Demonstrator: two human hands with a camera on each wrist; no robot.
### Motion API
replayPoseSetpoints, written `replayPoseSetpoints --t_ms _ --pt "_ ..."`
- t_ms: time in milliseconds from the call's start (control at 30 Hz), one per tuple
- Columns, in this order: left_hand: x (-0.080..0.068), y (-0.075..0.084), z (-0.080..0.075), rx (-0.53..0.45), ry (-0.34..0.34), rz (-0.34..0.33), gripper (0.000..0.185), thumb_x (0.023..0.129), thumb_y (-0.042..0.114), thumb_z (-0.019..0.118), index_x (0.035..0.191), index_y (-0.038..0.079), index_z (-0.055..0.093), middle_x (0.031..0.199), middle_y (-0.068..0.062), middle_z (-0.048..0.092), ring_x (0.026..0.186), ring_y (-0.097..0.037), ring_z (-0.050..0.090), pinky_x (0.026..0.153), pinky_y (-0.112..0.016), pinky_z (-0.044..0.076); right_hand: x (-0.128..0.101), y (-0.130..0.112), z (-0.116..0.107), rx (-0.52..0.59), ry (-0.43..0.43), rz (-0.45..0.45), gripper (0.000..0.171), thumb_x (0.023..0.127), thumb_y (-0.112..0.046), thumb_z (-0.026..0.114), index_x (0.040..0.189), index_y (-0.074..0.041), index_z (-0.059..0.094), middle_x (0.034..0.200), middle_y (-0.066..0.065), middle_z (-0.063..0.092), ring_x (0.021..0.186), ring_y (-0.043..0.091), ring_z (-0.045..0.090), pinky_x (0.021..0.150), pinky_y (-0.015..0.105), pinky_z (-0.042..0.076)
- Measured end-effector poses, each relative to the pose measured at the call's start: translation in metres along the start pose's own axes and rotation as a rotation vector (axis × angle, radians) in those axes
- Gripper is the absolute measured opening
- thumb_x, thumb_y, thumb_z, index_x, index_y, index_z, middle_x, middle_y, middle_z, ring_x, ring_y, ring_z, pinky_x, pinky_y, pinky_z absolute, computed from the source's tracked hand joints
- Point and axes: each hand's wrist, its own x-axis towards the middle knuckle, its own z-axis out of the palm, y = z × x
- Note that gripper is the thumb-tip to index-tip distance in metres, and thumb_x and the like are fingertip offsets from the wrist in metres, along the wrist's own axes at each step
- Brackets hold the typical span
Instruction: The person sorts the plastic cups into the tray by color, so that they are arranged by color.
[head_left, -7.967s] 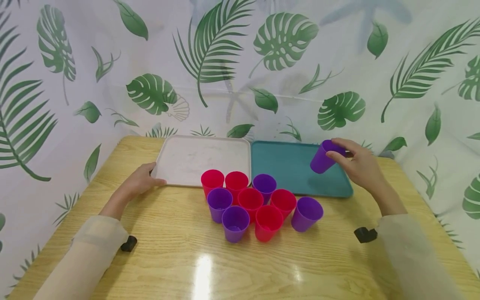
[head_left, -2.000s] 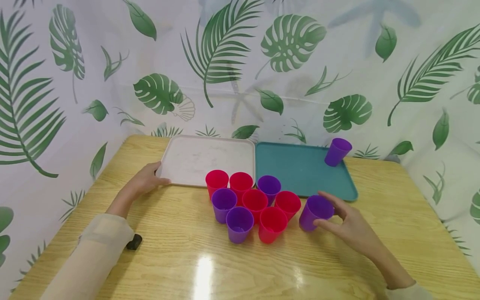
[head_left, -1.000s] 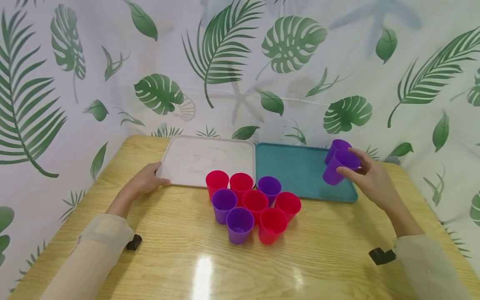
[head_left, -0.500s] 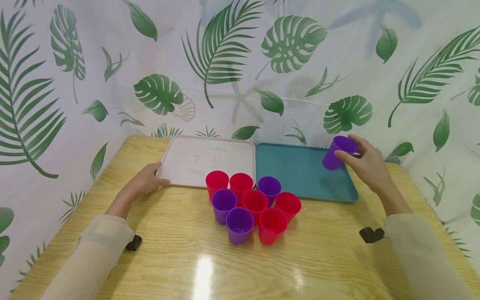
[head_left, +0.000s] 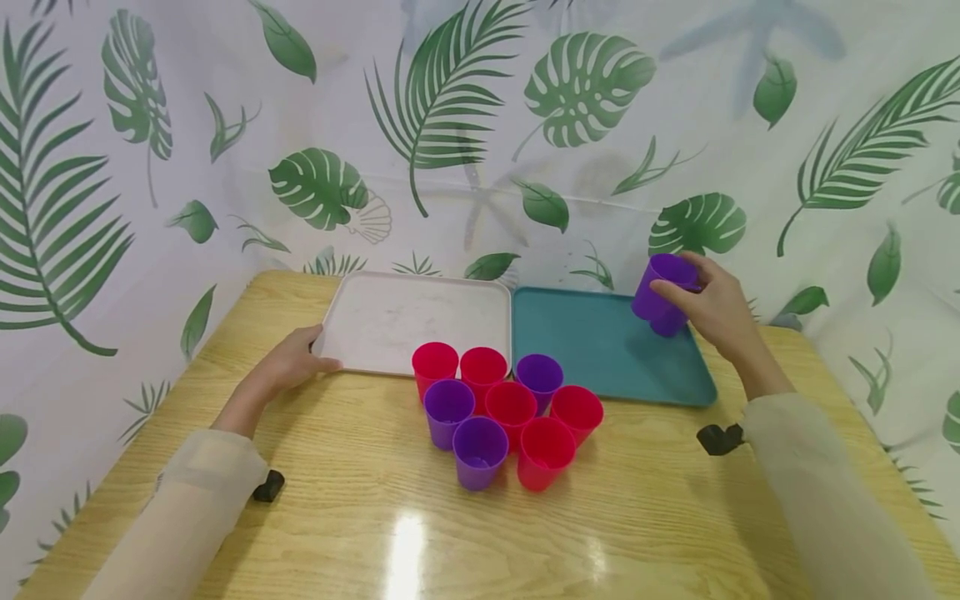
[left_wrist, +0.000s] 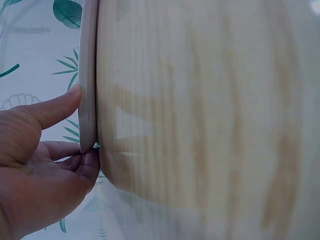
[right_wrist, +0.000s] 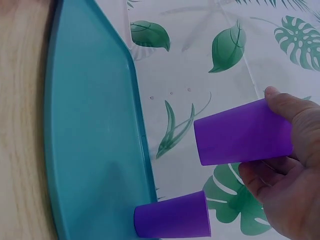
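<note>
My right hand (head_left: 712, 308) grips a purple cup (head_left: 662, 282) (right_wrist: 243, 132) by its side and holds it tilted in the air. It hangs just above a second purple cup (right_wrist: 172, 217) that stands in the far right corner of the teal tray (head_left: 592, 350). The two cups are apart in the right wrist view. My left hand (head_left: 292, 360) holds the near left corner of the white tray (head_left: 405, 312), with the thumb (left_wrist: 55, 107) on the rim (left_wrist: 87, 75) and the fingers against the corner. Several red and purple cups (head_left: 510, 408) stand bunched on the table in front of both trays.
The two trays lie side by side at the back of the wooden table (head_left: 375, 533). A leaf-print curtain (head_left: 480, 125) hangs close behind and to both sides. A small black camera sits on each wrist (head_left: 267, 486) (head_left: 718, 437).
My right hand took a purple cup from the bunch and carried it to the teal tray's far right corner, over the cup standing there. The left hand has not moved.
</note>
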Motion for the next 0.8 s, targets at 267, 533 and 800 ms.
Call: replayPoseSetpoints --t_ms 267,533,800 --pt "-0.001 0.0 0.0 -0.01 0.0 0.0 0.081 0.102 0.014 0.065 0.159 -0.012 0.013 0.164 -0.035 0.017 0.152 -0.05 0.015 0.123 -0.06 0.018 0.013 -0.003 0.012 0.008 0.034 0.003 0.08 0.098 -0.043 0.07 0.157 0.0 0.038 0.138 0.028 0.058 0.118 0.037 0.059 0.08 0.013 0.045" --pt "-0.001 -0.002 0.001 -0.012 0.013 0.006 0.081 0.102 0.012 0.065 0.159 -0.013 0.013 0.164 -0.035 0.017 0.152 -0.049 0.016 0.123 -0.06 0.018 0.025 0.006 0.03 -0.013 0.105 -0.041 0.069 0.098 -0.036 0.073 0.148 0.004 0.048 0.128 0.029 0.063 0.097 0.018 0.059 0.078 0.019 0.045" --pt "0.0 -0.002 0.001 -0.013 0.01 0.01 0.08 0.102 0.013 0.065 0.159 -0.012 0.014 0.164 -0.034 0.018 0.152 -0.049 0.016 0.122 -0.06 0.018 0.035 0.018 0.049 -0.025 0.081 -0.02 0.08 0.098 -0.034 0.073 0.154 0.01 0.036 0.141 0.035 0.054 0.12 0.043 0.057 0.099 0.048 0.049"
